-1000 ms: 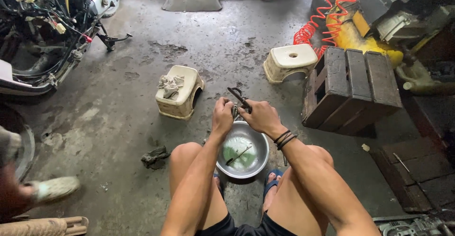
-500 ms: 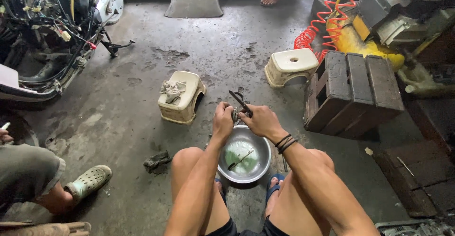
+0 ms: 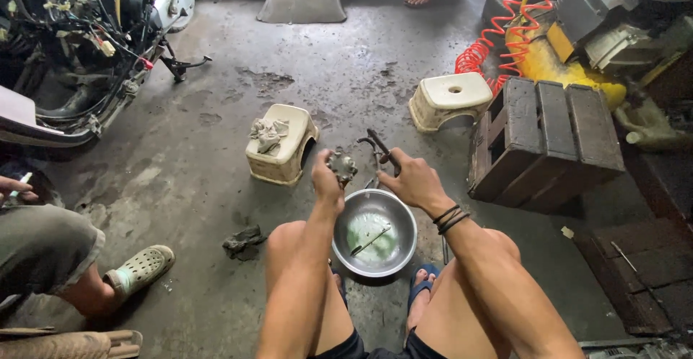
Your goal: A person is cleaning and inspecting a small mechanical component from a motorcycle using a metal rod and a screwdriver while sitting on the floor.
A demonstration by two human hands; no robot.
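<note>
Stained concrete floor (image 3: 216, 135) lies under a steel bowl (image 3: 374, 233); above it, left hand (image 3: 328, 178) fingers clasp a grimy grey metal part (image 3: 342, 164), right hand (image 3: 411, 178) grips dark pliers (image 3: 380, 146).

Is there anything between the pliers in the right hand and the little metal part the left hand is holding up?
Nothing visible. The left hand holds the small metal part above the steel bowl; the right hand holds the pliers just beside it, with only open air between them.
</note>
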